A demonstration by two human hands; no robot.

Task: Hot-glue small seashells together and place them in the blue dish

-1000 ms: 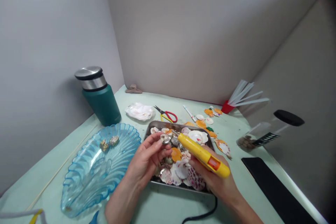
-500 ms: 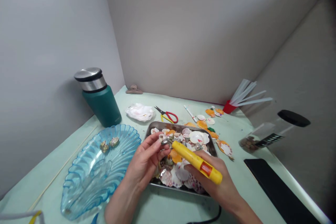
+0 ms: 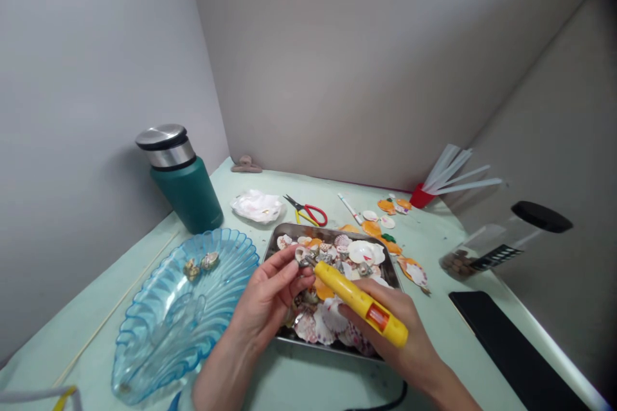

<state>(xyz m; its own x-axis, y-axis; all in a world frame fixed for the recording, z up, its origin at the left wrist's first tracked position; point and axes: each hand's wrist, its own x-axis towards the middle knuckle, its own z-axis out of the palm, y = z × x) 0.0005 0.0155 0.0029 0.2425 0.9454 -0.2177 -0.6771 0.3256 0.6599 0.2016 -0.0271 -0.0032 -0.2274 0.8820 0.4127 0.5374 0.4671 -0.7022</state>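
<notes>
Left hand point(image 3: 270, 289): pinching a small shell point(image 3: 302, 255) above the metal tray point(image 3: 294, 230)
Right hand point(image 3: 413, 324): wrapped around a yellow glue gun point(image 3: 354, 295), tip at the shell
Blue dish point(image 3: 226, 282): beside left forearm, 2 spiral shells point(image 3: 209, 261) inside
Behind tray: scissors point(image 3: 311, 213), pen point(image 3: 349, 209)
Right edge: jar point(image 3: 496, 247), flat black object point(image 3: 506, 347)
Room: worktop point(image 3: 308, 379) between forearms, cord point(image 3: 385, 404) nearby

Pale green table point(image 3: 308, 376) at 6 o'clock, bounded by plain grey surfaces: left wall point(image 3: 87, 90) at 10, back wall point(image 3: 337, 77) at 12, darker right wall point(image 3: 544, 115) at 2. Diffuse light; shading deepens toward 2 o'clock.
</notes>
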